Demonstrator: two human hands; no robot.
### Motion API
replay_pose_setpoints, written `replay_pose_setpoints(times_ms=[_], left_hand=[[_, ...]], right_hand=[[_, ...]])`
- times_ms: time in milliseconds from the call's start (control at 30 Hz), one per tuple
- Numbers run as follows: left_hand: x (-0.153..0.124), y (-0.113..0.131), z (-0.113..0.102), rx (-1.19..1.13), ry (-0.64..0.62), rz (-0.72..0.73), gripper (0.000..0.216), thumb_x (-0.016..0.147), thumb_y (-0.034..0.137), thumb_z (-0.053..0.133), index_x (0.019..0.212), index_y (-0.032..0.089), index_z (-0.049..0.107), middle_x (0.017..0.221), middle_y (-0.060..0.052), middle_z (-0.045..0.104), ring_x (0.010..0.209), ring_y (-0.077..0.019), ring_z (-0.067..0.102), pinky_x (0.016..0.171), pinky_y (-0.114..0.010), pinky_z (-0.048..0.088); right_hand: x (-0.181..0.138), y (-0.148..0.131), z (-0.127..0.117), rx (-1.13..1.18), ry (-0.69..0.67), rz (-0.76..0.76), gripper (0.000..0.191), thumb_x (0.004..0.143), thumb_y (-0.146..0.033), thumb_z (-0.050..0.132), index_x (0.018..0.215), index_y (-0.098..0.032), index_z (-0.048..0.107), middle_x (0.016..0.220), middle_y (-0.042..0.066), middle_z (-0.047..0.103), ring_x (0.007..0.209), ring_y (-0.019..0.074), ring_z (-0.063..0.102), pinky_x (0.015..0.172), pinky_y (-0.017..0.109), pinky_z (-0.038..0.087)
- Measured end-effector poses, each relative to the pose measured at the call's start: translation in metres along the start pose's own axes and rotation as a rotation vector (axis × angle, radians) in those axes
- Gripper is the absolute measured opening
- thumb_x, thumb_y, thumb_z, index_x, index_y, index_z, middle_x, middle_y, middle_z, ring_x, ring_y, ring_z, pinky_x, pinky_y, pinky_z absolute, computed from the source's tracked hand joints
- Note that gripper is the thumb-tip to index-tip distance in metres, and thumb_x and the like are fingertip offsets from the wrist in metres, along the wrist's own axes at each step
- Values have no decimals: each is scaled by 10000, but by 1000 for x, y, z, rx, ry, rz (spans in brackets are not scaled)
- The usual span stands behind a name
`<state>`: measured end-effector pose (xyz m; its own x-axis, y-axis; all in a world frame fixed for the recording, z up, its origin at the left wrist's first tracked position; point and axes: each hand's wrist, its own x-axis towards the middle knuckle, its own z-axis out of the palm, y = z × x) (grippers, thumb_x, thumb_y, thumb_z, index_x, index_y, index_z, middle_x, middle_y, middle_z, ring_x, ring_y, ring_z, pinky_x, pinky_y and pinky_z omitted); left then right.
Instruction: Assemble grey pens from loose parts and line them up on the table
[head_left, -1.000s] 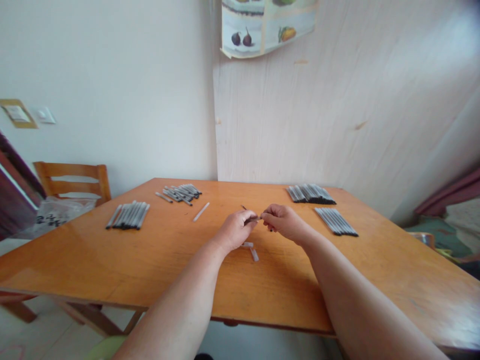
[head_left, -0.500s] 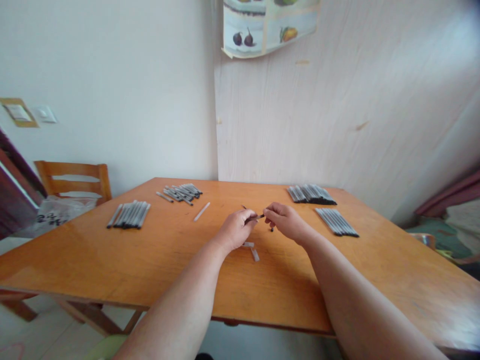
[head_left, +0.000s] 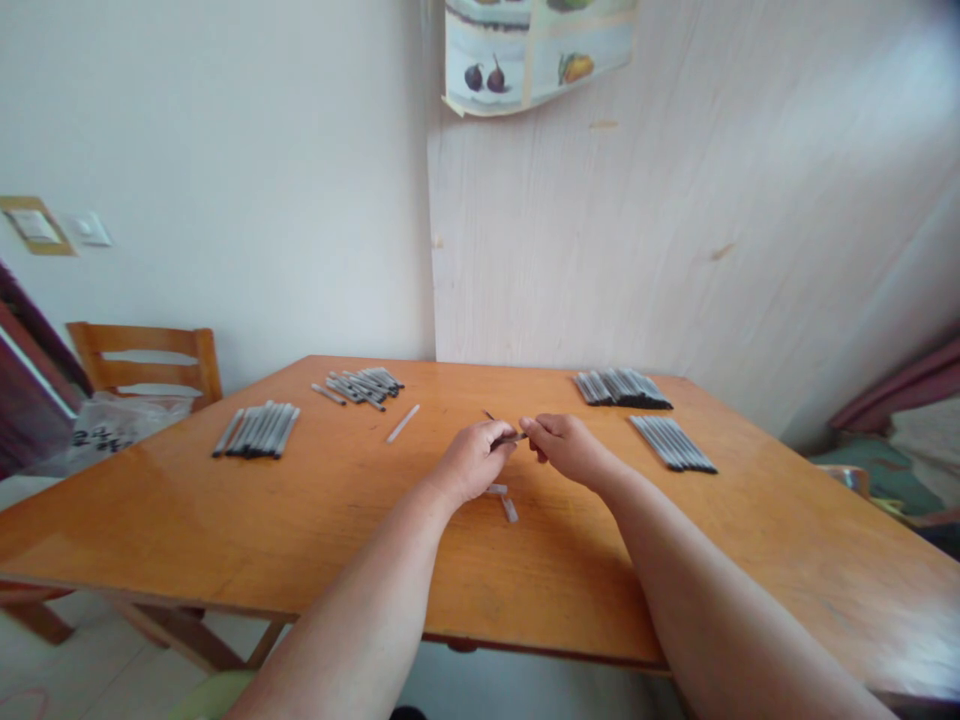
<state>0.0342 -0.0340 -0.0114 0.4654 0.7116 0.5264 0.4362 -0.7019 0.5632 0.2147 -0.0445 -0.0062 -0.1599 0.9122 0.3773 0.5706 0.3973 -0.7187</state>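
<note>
Near the middle of the table, my left hand point(head_left: 474, 460) is closed around a thin dark pen refill point(head_left: 514, 438) that points to the right. Its right end is pinched in my right hand point(head_left: 562, 446), whose fingertips hide that tip. Just below my left hand lie two clear pen caps point(head_left: 510, 510), one partly covered by the hand. A dark thin tip point(head_left: 489, 414) shows behind my left hand; I cannot make out what it belongs to. Farther left, a clear pen barrel point(head_left: 403, 423) lies by itself.
Pens with black ends lie in a row point(head_left: 259, 430) at left and a loose pile point(head_left: 364, 386) at back left. Another pile point(head_left: 622, 388) sits at back right, above a neat row point(head_left: 673, 443). A wooden chair point(head_left: 150, 360) stands beyond the table's point(head_left: 337, 540) left edge.
My right hand has shifted slightly left, closer to my left hand, and its fingers have curled further round the refill's end. The small black piece beneath it is now hidden.
</note>
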Motion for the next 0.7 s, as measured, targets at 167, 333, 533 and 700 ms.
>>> replay_pose_setpoints(times_ms=[167, 333, 533, 700], left_hand=[[1, 0, -3, 42, 2, 1, 183, 855, 304, 500, 870, 202, 651, 851, -35, 675, 795, -160, 598, 699, -257, 431], [1, -1, -4, 47, -4, -2, 181, 850, 302, 510, 888, 200, 656, 849, -35, 672, 789, -157, 595, 698, -256, 433], [0, 3, -3, -2, -13, -8, 171, 839, 290, 523, 901, 205, 658, 852, -28, 678, 795, -158, 596, 723, -264, 437], [2, 1, -3, -123, 51, -77, 183, 841, 328, 537, 925, 203, 641, 865, -24, 680, 813, -151, 607, 753, -266, 443]], right_hand=[[-2, -2, -4, 148, 25, 10, 254, 852, -397, 476, 747, -179, 554, 664, 15, 606, 553, 106, 539, 522, 219, 413], [-3, -3, -5, 138, -9, -31, 162, 811, -332, 531, 780, -177, 571, 693, 17, 612, 584, 110, 543, 525, 215, 413], [0, 2, 2, 30, 20, -18, 387, 884, -470, 423, 671, -174, 551, 583, 19, 588, 521, 108, 519, 499, 216, 370], [3, 4, 2, 109, 59, 24, 477, 909, -532, 328, 723, -168, 573, 628, 32, 600, 527, 114, 537, 505, 224, 393]])
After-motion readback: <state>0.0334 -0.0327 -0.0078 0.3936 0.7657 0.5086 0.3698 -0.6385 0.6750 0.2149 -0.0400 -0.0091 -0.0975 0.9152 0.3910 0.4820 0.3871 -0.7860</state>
